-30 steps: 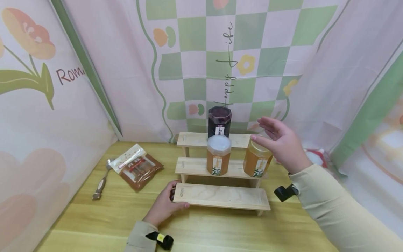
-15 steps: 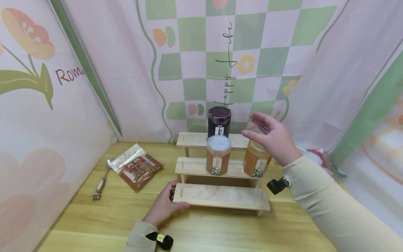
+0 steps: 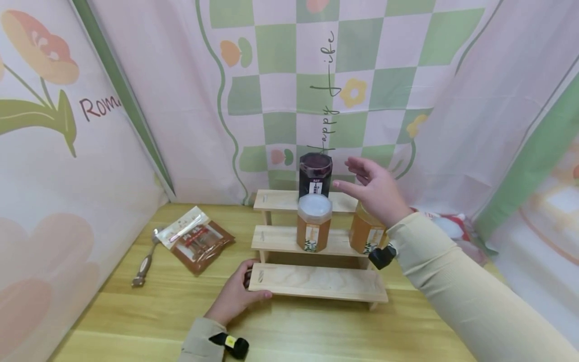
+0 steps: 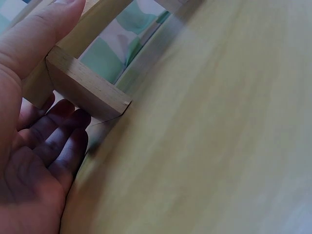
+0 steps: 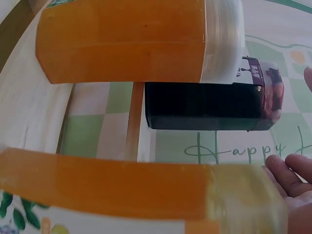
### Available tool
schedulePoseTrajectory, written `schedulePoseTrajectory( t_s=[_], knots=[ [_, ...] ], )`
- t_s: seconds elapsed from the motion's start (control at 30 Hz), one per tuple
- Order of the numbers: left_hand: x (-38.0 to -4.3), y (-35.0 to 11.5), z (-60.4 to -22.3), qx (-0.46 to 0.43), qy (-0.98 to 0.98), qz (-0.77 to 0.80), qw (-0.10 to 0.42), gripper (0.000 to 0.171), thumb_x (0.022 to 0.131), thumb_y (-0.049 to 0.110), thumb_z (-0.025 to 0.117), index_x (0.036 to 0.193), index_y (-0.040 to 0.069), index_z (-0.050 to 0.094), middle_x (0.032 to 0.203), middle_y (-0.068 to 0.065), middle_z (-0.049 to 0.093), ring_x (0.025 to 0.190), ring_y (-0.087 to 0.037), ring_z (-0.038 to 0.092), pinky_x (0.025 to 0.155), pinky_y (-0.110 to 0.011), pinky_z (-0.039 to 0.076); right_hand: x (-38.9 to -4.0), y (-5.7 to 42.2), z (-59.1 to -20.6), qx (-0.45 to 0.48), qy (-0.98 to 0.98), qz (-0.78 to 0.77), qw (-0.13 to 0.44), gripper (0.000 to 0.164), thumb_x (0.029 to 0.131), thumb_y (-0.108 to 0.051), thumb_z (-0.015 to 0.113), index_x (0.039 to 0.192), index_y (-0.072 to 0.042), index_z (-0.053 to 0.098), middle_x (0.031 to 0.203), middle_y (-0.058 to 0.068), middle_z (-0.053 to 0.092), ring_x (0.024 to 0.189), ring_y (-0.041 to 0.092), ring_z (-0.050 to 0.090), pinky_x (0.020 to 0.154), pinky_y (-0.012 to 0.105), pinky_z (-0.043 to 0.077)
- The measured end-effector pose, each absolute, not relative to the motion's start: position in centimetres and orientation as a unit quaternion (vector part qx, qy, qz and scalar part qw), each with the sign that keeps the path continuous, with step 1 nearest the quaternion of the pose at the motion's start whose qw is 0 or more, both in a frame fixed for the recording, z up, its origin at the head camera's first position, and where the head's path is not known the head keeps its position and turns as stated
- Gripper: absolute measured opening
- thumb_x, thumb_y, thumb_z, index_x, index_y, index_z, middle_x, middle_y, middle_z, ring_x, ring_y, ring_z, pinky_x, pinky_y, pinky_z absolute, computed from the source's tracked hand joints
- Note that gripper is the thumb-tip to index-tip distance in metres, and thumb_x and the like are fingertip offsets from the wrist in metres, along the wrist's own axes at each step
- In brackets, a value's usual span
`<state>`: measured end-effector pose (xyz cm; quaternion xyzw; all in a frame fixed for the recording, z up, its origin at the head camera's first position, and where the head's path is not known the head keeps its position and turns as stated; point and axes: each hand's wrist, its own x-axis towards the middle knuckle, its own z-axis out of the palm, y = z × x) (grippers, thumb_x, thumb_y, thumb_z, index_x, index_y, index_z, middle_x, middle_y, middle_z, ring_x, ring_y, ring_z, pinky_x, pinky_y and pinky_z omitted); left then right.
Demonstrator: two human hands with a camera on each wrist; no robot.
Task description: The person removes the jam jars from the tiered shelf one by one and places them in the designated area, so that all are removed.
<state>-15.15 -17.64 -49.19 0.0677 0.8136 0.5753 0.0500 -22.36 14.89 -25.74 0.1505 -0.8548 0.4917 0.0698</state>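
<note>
A three-step wooden display stand point(image 3: 318, 280) is on the table. My left hand point(image 3: 233, 296) holds the left end of its lowest step, thumb over the front edge and fingers around the side by the leg point(image 4: 87, 90) in the left wrist view. On the middle step stand two jars of amber honey or syrup, one with a whitish lid point(image 3: 312, 231) and one with a yellowish lid point(image 3: 365, 234). A dark purple jar point(image 3: 313, 173) stands on the top step. My right hand point(image 3: 377, 191) is spread just right of the dark jar, above the yellow-lidded one, holding nothing.
A brown snack-like packet point(image 3: 199, 241) and a metal spoon with a brown handle point(image 3: 146, 266) lie left of the stand. A red and white package point(image 3: 452, 226) sits behind my right forearm. A patterned curtain point(image 3: 280, 100) hangs close behind the stand.
My right hand has moved left from over the yellow-lidded jar toward the dark jar, fingers still extended. The left hand, the stand and the jars have stayed in place.
</note>
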Motion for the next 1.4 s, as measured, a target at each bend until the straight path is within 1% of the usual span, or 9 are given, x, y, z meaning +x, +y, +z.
schedulePoseTrajectory(
  t_s=[0.17,0.43,0.57,0.63,0.77,0.93,1.13,1.23,1.4],
  knots=[
    [-15.1,-17.6,-49.1,0.069,0.812,0.578,0.053,0.098,0.068,0.036,0.091,0.146,0.007,0.041,0.135,-0.014,0.057,0.118,-0.029,0.059,0.1,-0.047,0.05,-22.9,13.9,-25.7,0.136,-0.854,0.499,0.06,0.085,0.087,-0.038,0.08,0.153,-0.005,0.038,0.154,0.013,0.045,0.141,0.03,0.041,0.118,0.041,0.033],
    [-14.9,-17.6,-49.0,0.073,0.809,0.58,0.057,0.098,0.069,0.035,0.091,0.147,0.006,0.04,0.135,-0.016,0.057,0.118,-0.03,0.059,0.099,-0.046,0.051,-23.7,12.4,-25.6,0.123,-0.865,0.486,0.035,0.09,0.085,-0.048,0.078,0.155,-0.008,0.036,0.156,0.012,0.042,0.142,0.034,0.04,0.117,0.048,0.032],
    [-14.9,-17.6,-49.1,0.073,0.809,0.581,0.057,0.098,0.069,0.035,0.091,0.147,0.006,0.04,0.135,-0.016,0.057,0.117,-0.03,0.059,0.098,-0.044,0.051,-24.2,11.8,-25.6,0.114,-0.871,0.477,0.03,0.089,0.085,-0.048,0.078,0.154,-0.009,0.038,0.153,0.013,0.046,0.14,0.035,0.042,0.115,0.051,0.034],
    [-14.9,-17.7,-49.2,0.075,0.807,0.583,0.057,0.098,0.069,0.034,0.091,0.147,0.006,0.04,0.134,-0.016,0.057,0.116,-0.03,0.06,0.097,-0.044,0.052,-24.5,11.5,-25.6,0.11,-0.874,0.472,0.032,0.085,0.085,-0.049,0.078,0.152,-0.01,0.041,0.149,0.013,0.05,0.138,0.034,0.044,0.114,0.052,0.036],
    [-14.9,-17.7,-49.2,0.077,0.808,0.582,0.055,0.098,0.069,0.035,0.092,0.147,0.005,0.04,0.135,-0.017,0.056,0.116,-0.031,0.06,0.096,-0.044,0.052,-25.2,10.9,-25.8,0.105,-0.876,0.47,0.034,0.083,0.084,-0.049,0.078,0.15,-0.011,0.044,0.142,0.013,0.056,0.13,0.031,0.05,0.109,0.049,0.041],
    [-14.9,-17.7,-49.1,0.072,0.81,0.579,0.054,0.099,0.068,0.036,0.092,0.147,0.005,0.04,0.135,-0.017,0.056,0.117,-0.031,0.059,0.097,-0.045,0.051,-25.7,10.1,-25.8,0.091,-0.857,0.506,0.031,0.082,0.083,-0.044,0.082,0.146,-0.008,0.046,0.137,0.013,0.058,0.123,0.028,0.055,0.104,0.044,0.047],
    [-14.9,-17.6,-49.0,0.063,0.821,0.565,0.05,0.099,0.068,0.037,0.092,0.147,0.007,0.041,0.136,-0.016,0.057,0.117,-0.031,0.059,0.099,-0.048,0.05,-25.7,9.1,-25.6,0.071,-0.865,0.494,0.052,0.086,0.079,-0.048,0.084,0.144,-0.005,0.047,0.135,0.015,0.057,0.119,0.03,0.056,0.103,0.045,0.048],
    [-14.9,-17.6,-48.9,0.061,0.823,0.563,0.05,0.099,0.067,0.037,0.092,0.147,0.007,0.041,0.136,-0.016,0.057,0.119,-0.031,0.058,0.1,-0.049,0.049,-25.7,8.9,-25.5,0.061,-0.871,0.484,0.06,0.085,0.078,-0.05,0.083,0.142,-0.006,0.048,0.132,0.014,0.057,0.116,0.03,0.057,0.102,0.045,0.048],
    [-15.0,-17.5,-48.9,0.064,0.822,0.564,0.052,0.098,0.067,0.037,0.092,0.146,0.008,0.041,0.136,-0.015,0.056,0.119,-0.031,0.058,0.1,-0.048,0.049,-25.6,8.7,-25.3,0.056,-0.877,0.473,0.067,0.082,0.079,-0.048,0.082,0.142,-0.006,0.048,0.131,0.014,0.058,0.115,0.03,0.057,0.1,0.045,0.048]
  ],
)
